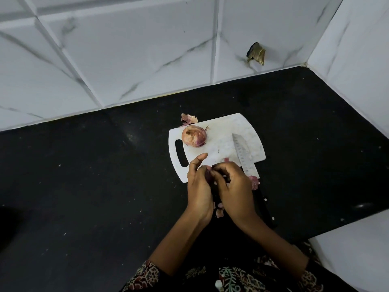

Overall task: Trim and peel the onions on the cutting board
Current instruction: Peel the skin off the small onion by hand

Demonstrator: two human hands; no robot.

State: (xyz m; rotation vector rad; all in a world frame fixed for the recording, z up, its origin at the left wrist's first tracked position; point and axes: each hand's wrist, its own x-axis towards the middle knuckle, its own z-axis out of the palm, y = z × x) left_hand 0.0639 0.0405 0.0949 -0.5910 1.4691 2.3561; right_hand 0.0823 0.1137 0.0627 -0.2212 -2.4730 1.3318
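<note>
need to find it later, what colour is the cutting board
White cutting board, seen in the head view.

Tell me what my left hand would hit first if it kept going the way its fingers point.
Probably the onion on the cutting board; the left hand points up-board toward it, though depth is unclear.

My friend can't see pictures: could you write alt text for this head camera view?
Two hands, left and right, peel a small onion over a white board. Another onion and a knife lie on it, with skins scattered on a black counter.
</note>
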